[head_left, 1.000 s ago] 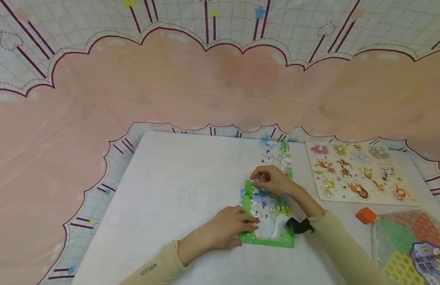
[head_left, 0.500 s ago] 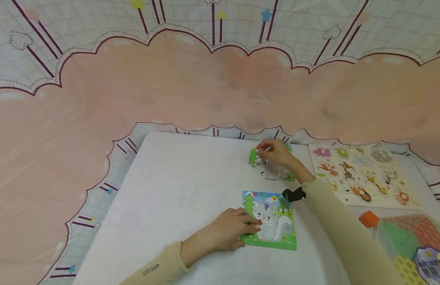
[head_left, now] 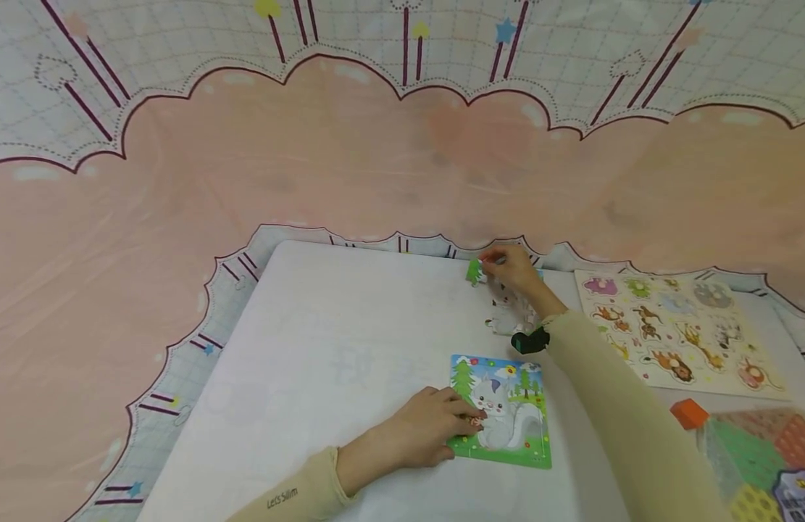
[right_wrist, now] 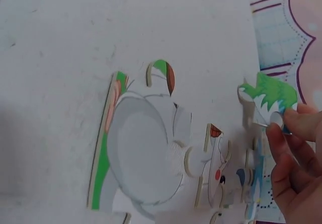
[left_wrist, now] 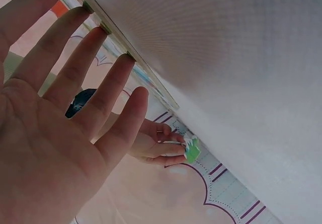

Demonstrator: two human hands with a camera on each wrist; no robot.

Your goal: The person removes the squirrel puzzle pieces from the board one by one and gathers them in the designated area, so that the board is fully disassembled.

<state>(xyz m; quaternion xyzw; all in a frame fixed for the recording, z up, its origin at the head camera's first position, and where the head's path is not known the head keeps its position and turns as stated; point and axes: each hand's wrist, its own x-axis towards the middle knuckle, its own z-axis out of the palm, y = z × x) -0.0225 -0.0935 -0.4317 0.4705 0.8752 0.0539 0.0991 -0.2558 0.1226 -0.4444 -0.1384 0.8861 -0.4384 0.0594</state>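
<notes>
At the far edge of the white table, my right hand (head_left: 516, 272) pinches a jigsaw puzzle piece (right_wrist: 274, 95) with a green tree printed on it, between thumb and fingers. Below that hand lie joined puzzle pieces (right_wrist: 143, 143) with a grey-and-white animal, partly hidden by the hand in the head view. My left hand (head_left: 428, 428) rests on the left side of a squirrel picture board (head_left: 506, 457) nearer me. Its fingers look straight and spread in the left wrist view, fingertips (left_wrist: 128, 60) touching the board's edge.
On the right lies a cream animal puzzle board (head_left: 682, 326). An orange block (head_left: 689, 414) sits in front of it, beside a clear pack (head_left: 741, 442) of coloured pieces. A patterned cloth (head_left: 350, 159) hangs behind the white table (head_left: 350, 312).
My right hand has carried the tree piece from above the squirrel board away to the far edge, at the top left of the joined pieces. My left hand stays on the board.
</notes>
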